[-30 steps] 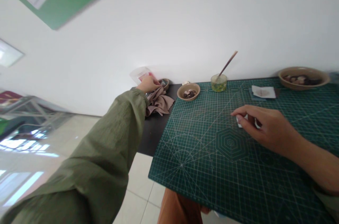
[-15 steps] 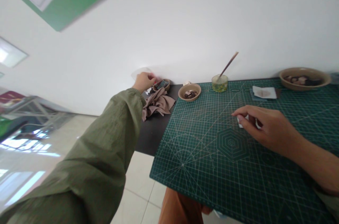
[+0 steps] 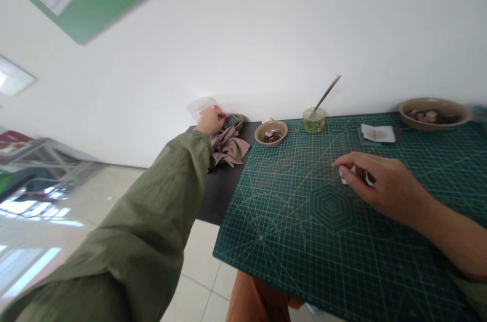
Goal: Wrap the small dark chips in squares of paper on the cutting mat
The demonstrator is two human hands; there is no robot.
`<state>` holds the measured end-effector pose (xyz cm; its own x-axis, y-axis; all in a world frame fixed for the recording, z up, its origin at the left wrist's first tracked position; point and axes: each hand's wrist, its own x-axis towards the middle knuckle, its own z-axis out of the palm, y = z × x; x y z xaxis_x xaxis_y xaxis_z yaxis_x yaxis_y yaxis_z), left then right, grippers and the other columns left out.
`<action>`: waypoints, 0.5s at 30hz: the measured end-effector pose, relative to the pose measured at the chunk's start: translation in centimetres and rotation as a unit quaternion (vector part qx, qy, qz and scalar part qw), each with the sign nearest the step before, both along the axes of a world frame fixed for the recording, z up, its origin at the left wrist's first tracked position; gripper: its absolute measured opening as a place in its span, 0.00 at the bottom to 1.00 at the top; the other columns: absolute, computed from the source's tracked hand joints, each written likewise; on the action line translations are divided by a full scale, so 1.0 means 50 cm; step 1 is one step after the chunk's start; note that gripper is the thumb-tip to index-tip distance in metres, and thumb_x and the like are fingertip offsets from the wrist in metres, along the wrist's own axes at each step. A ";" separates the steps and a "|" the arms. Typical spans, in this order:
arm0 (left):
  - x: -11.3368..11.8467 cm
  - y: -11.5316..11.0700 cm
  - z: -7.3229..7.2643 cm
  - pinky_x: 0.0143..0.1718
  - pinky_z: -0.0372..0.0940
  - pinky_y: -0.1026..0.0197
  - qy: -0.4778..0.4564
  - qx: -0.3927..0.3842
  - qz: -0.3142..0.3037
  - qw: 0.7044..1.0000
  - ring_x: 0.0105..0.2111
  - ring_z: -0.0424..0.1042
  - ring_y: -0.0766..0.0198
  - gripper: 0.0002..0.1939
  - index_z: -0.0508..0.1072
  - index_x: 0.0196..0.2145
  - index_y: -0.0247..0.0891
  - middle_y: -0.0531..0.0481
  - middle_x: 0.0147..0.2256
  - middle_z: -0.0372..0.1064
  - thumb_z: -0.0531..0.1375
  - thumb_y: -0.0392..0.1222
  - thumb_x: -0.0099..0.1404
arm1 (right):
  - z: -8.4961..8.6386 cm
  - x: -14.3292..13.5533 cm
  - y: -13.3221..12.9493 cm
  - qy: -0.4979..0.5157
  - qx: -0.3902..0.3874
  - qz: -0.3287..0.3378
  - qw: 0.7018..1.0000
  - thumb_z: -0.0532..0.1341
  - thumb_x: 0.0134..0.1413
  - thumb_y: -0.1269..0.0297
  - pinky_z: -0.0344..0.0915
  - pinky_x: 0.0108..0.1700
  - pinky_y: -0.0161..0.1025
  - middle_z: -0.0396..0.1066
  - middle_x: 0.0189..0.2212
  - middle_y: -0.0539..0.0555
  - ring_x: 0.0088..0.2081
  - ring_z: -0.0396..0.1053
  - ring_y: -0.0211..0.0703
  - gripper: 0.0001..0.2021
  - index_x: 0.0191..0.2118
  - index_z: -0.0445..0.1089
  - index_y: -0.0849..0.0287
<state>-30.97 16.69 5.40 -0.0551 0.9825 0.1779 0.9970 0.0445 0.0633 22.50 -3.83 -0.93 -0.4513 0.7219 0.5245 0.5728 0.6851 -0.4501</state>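
At the far left end of the dark table, my left hand [image 3: 210, 120] reaches in beside a clear plastic bag [image 3: 200, 104] with red on it. Its fingers are bent by something red; what they hold is too small to tell. Just right of it are a small bowl [image 3: 239, 120] with a dark item and a crumpled brown cloth [image 3: 231, 145]. My right hand [image 3: 384, 182] rests over the green cutting mat [image 3: 281, 185], thumb and fingers closed on a small white piece [image 3: 343, 176], mostly hidden under them.
A tan bowl of small pieces [image 3: 271, 133] stands on the mat's back left. Right of it are a glass jar [image 3: 314, 120] with a brush, white sheets [image 3: 378, 133], and a larger bowl [image 3: 434, 113]. A white wall rises behind.
My left hand has shifted slightly right and down, nearer the cloth, and more of the plastic bag shows. My right hand keeps its pose on the white piece.
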 end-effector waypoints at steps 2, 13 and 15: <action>-0.002 0.004 -0.004 0.56 0.77 0.43 0.004 -0.005 -0.003 1.000 0.56 0.78 0.50 0.21 0.75 0.62 0.37 0.39 0.60 0.74 0.66 0.50 0.78 | 0.000 0.000 0.000 0.001 0.001 -0.002 1.000 0.60 0.75 0.62 0.65 0.35 0.42 0.78 0.34 0.51 0.27 0.70 0.41 0.10 0.52 0.77 0.55; -0.009 0.010 -0.009 0.56 0.77 0.43 0.019 -0.035 0.008 0.999 0.56 0.78 0.51 0.21 0.75 0.62 0.38 0.40 0.60 0.74 0.66 0.50 0.78 | 0.003 0.000 -0.002 -0.003 0.008 -0.005 1.000 0.60 0.74 0.63 0.65 0.35 0.42 0.79 0.33 0.52 0.27 0.71 0.42 0.10 0.52 0.77 0.54; -0.010 0.010 -0.012 0.56 0.77 0.43 0.022 -0.037 0.015 0.999 0.56 0.78 0.51 0.21 0.75 0.62 0.38 0.40 0.60 0.74 0.66 0.50 0.78 | 0.004 0.000 -0.001 -0.003 0.008 -0.005 1.000 0.60 0.74 0.63 0.65 0.34 0.42 0.79 0.33 0.51 0.26 0.71 0.42 0.09 0.51 0.78 0.54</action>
<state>-31.47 17.17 4.80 -0.0787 0.9910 0.1082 0.9969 0.0776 0.0149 22.51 -3.90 -0.73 -0.4475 0.7180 0.5331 0.5825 0.6864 -0.4354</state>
